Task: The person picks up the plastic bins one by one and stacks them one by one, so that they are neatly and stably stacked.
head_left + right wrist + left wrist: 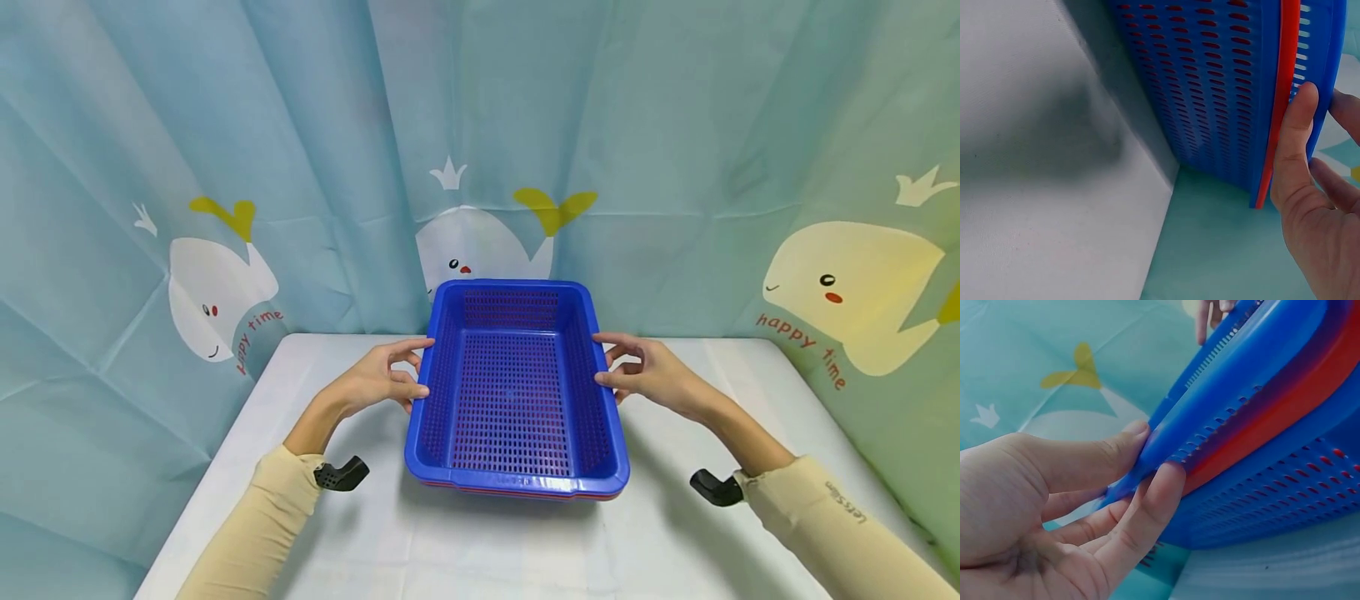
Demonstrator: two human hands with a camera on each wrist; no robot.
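A blue slotted basket (517, 482) sits on the white table (480, 550), nested on top of a red basket (1285, 419) and another blue one (1272, 500). My left hand (418, 367) pinches the top basket's left rim, thumb above and fingers below; the left wrist view shows this pinch (1147, 459) up close. My right hand (607, 360) grips the right rim in the same way. In the right wrist view its thumb (1300, 119) lies along the rim edge beside the red basket's rim (1286, 62), with fingers curled behind. The top basket is empty.
A teal curtain with whale prints (480, 167) hangs close behind the table and round both sides. The stack stands near the table's far edge. Black wrist-camera mounts (341, 475) (716, 487) stick out from both sleeves.
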